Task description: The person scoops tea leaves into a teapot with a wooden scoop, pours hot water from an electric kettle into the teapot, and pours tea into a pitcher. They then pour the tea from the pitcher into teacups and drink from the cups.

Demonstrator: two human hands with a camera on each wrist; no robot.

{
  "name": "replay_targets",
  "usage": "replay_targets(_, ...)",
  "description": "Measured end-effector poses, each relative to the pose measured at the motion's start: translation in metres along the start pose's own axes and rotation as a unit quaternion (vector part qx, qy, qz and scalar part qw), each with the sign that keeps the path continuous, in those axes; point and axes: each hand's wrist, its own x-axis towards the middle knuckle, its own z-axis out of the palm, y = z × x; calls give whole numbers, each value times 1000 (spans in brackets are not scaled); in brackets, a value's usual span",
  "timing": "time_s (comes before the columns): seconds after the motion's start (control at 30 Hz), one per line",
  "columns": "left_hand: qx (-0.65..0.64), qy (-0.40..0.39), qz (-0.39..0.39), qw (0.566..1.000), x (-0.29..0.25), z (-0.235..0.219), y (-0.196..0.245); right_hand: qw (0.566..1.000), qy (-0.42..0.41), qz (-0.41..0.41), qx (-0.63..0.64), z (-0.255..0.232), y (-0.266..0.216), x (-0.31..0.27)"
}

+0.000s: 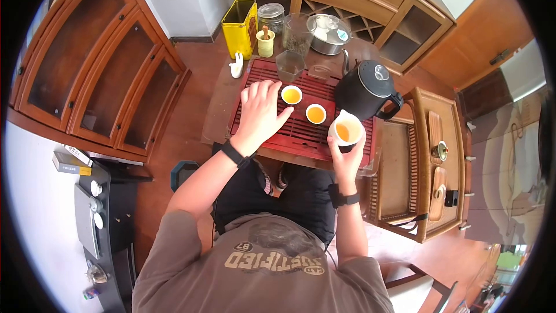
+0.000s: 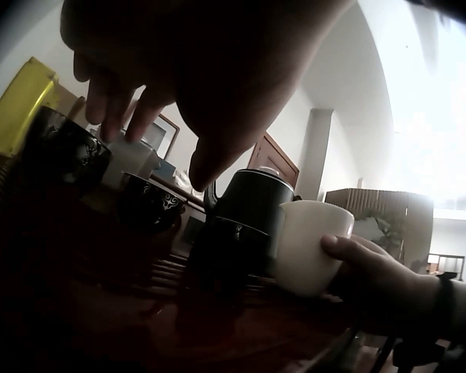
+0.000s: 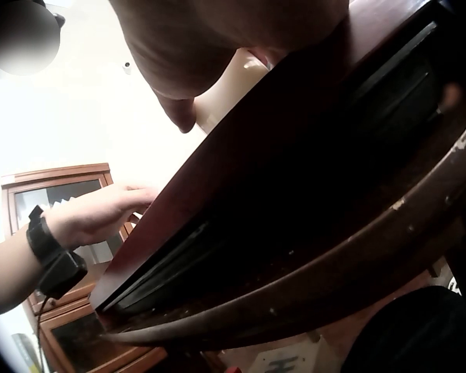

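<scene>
My left hand [image 1: 259, 110] reaches over the left part of the red slatted tea tray [image 1: 272, 144], its fingers spread and holding nothing. Just right of its fingertips and thumb stands a small teacup [image 1: 292, 95] of amber tea, and a second filled teacup [image 1: 315, 114] is a little farther right. From the left wrist view, the outside of a teacup [image 2: 149, 203] is black with a silver pattern. My right hand [image 1: 349, 159] grips a white tea pitcher [image 1: 343, 123] with amber tea inside, at the tray's right side. The right wrist view shows only a sliver of the pitcher, past the hand.
A black electric kettle [image 1: 365, 90] stands behind the pitcher. Along the back are a clear hexagonal glass vessel [image 1: 289, 65], a yellow tin [image 1: 239, 28], a cream tool holder [image 1: 265, 44], a lidded jar [image 1: 271, 17] and a steel pot [image 1: 329, 36]. A wicker cart [image 1: 399, 162] stands to the right.
</scene>
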Motion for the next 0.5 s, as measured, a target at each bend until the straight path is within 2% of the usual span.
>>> replay_targets(0.07,34,17,21,999,8,8,0,1000,-2,-3,-1,0,-1,0)
replay_targets(0.13,67,-24,30,997,15,14,0,1000,-5,7,10,-1,-3,1)
replay_targets(0.2,80,-5,40,996,18,21,-1,1000,-4,1,12,-1,-2,1)
replay_targets(0.27,96,-62,21,993,18,25,-1,1000,-6,5,17,0,-1,0)
replay_targets(0.5,74,-41,20,996,19,32,-2,1000,-6,2,3,-2,-3,0)
